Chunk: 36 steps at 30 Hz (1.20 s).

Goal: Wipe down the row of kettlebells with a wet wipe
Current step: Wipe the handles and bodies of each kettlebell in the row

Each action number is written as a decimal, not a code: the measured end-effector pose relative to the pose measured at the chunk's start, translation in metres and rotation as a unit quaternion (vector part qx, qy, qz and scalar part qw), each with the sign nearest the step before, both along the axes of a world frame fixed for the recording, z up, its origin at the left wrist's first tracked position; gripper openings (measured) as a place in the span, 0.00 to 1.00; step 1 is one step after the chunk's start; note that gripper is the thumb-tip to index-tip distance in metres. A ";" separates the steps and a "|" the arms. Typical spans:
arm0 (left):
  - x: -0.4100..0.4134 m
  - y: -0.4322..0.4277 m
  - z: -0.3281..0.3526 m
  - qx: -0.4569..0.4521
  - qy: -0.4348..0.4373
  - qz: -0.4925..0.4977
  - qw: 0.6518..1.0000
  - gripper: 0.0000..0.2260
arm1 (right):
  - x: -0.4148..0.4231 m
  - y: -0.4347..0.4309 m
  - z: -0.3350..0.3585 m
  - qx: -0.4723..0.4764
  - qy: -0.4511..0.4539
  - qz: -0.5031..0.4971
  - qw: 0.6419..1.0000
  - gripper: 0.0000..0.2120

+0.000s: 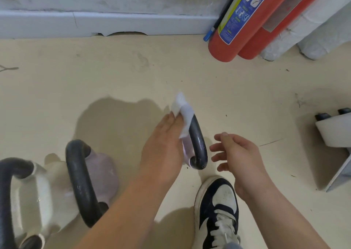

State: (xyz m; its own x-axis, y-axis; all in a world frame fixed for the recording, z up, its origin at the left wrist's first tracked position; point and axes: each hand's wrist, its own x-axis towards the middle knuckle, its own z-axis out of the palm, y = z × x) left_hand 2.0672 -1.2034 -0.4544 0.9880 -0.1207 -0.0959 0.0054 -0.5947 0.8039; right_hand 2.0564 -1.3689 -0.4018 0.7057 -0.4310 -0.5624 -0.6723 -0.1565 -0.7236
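A row of kettlebells stands on the beige floor. The right one shows a black handle (198, 144) and a sliver of pale purple body under my left hand (163, 150). That hand presses a white wet wipe (183, 114) against the top of the handle. My right hand (237, 153) hovers just right of the handle, fingers spread, holding nothing. A second purple kettlebell (100, 172) with a black handle sits at lower left. A white kettlebell (45, 195) with a black handle stands at the far left edge.
Two red fire extinguishers (233, 30) lean at the wall, upper right, beside white wrapped pipes (303, 28). A white baseboard (95, 23) runs along the back. A white and grey stand (334, 134) sits at the right edge. My dark and white sneaker (218, 207) is below the hands.
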 end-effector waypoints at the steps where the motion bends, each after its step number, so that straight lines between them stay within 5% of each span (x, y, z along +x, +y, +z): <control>1: -0.005 -0.001 -0.013 -0.015 0.020 -0.025 0.999 0.27 | -0.003 -0.001 -0.004 0.017 0.009 -0.006 1.000 0.11; 5: -0.037 -0.002 -0.059 0.050 -0.044 -0.067 0.996 0.34 | -0.007 -0.004 -0.016 0.054 0.037 -0.008 0.998 0.11; 10: -0.043 -0.008 -0.062 0.046 -0.107 -0.054 0.992 0.29 | -0.013 -0.009 -0.025 0.077 0.059 -0.016 0.995 0.11; 16: -0.029 -0.008 -0.048 0.035 -0.031 -0.058 0.997 0.25 | -0.021 -0.011 -0.029 0.101 0.073 -0.004 0.992 0.11; 20: -0.044 -0.006 -0.038 -0.043 0.020 0.027 0.999 0.18 | -0.022 -0.010 -0.031 0.107 0.072 -0.002 0.992 0.11; 24: -0.037 -0.004 -0.008 -0.204 0.160 0.208 0.943 0.11 | -0.025 -0.004 -0.033 0.109 0.075 -0.001 0.991 0.13; 27: -0.039 -0.004 0.005 -0.239 0.179 0.249 0.921 0.11 | -0.029 0.001 -0.035 0.109 0.080 0.002 0.991 0.13; 31: -0.032 -0.003 0.022 -0.224 0.124 0.184 0.949 0.20 | -0.031 0.002 -0.036 0.111 0.082 0.000 0.990 0.13; 36: -0.005 -0.009 0.020 -0.070 -0.079 -0.032 0.994 0.23 | -0.031 -0.001 -0.039 0.123 0.077 -0.016 0.989 0.14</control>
State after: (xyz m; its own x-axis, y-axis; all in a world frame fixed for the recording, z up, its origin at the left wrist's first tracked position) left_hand 2.0618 -1.2120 -0.4339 0.9794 -0.1849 0.0813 -0.1611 -0.4724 0.8665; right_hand 2.0259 -1.3694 -0.4405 0.5922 -0.2889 -0.7522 -0.7787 0.0347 -0.6264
